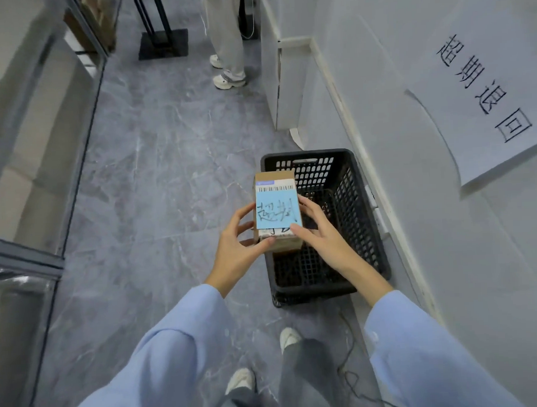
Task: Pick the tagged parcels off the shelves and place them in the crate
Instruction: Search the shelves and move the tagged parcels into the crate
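Parcel [276, 207] — scrawled blue tag [278, 213], barcode [276, 188] — gripped over black crate [357, 224].

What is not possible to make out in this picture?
Head view:
- crate bottom: partly hidden by the parcel, left hand and right hand.
- barcode label print: too small.
- standing person: cut off by top edge.
- shelves at left: blurred, contents unclear.

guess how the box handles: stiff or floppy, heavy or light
Probably stiff: the box keeps square edges between left hand and right hand. Likely light: fingertips alone hold it near the crate. Flat sides, unlikely to roll.
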Available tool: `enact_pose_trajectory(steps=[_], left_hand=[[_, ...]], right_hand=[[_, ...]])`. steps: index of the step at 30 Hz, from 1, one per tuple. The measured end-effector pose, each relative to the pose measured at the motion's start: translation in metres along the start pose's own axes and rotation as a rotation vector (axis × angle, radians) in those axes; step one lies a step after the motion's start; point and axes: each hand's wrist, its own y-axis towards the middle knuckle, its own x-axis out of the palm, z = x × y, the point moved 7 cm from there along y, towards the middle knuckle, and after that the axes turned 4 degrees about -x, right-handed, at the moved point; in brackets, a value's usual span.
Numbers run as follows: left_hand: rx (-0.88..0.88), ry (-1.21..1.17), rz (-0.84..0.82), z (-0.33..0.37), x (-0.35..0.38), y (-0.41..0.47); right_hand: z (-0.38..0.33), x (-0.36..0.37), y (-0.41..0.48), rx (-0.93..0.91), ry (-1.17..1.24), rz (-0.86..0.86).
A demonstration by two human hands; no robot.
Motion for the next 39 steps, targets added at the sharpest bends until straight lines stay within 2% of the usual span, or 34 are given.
enact_pose_trajectory(steps=[7, 12, 16, 19, 29, 34, 39], left_hand=[[-0.139, 0.054, -0.056, -0.071, 0.048, 0.044], [-0.13, 0.398, -0.111, -0.108, 0.046, 0.063], [0.004, 0.821, -0.084, -0.126, 0.035, 0.078], [0.02, 0.962, -0.028, -0.144, 0.033, 0.088], [-0.034, 0.964, -0.03, -0.194, 0.046, 0.11], [-0.024, 0.938, -0.015, -0.203, 0.043, 0.115], [-0.038, 0.938, -0.04, -0.211, 0.041, 0.116]], right_hand=[[0.088, -0.043, 0.041, 0.246, 0.039, -0.054], [0.161, -0.06, 0.052, 0.42, 0.041, -0.044], [0.222, -0.066, 0.056, 0.57, 0.031, -0.039], [0.261, -0.061, 0.064, 0.663, 0.014, -0.054], [0.353, -0.042, 0.087, 0.837, -0.059, -0.153], [0.375, -0.032, 0.095, 0.81, -0.027, -0.177], [0.39, -0.017, 0.096, 0.714, -0.142, -0.303]])
